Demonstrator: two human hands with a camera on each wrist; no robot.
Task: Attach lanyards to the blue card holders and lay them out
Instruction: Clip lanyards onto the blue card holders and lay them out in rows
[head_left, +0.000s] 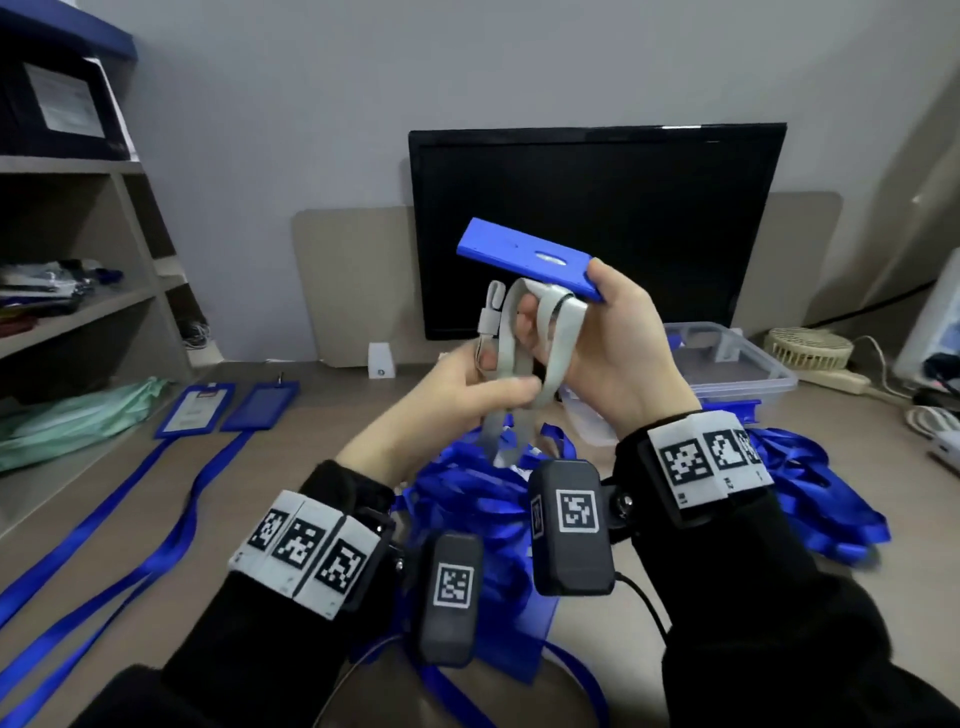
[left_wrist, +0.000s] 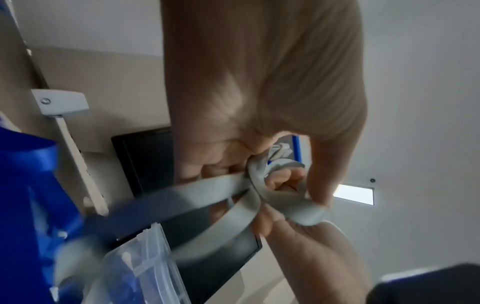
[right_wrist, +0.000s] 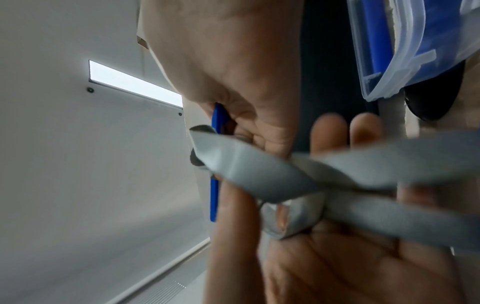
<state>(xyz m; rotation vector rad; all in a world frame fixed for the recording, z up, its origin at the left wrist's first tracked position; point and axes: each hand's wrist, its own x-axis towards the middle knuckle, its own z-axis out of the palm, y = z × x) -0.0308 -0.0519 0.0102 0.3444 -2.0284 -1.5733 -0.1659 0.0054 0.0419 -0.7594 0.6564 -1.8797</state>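
Note:
My right hand holds a blue card holder up in front of the monitor, thumb on its near end. A grey lanyard loops over that hand's fingers and hangs down. My left hand pinches the grey straps between thumb and fingers just below. In the left wrist view the grey lanyard crosses between both hands. The right wrist view shows the card holder edge-on behind the twisted grey lanyard. Two blue card holders lie flat at the left with blue lanyards trailing towards me.
A heap of loose blue lanyards lies under my wrists and spreads to the right. A clear plastic box stands behind my right hand. The black monitor leans on the wall, shelves stand left, and a small fan and cables lie right.

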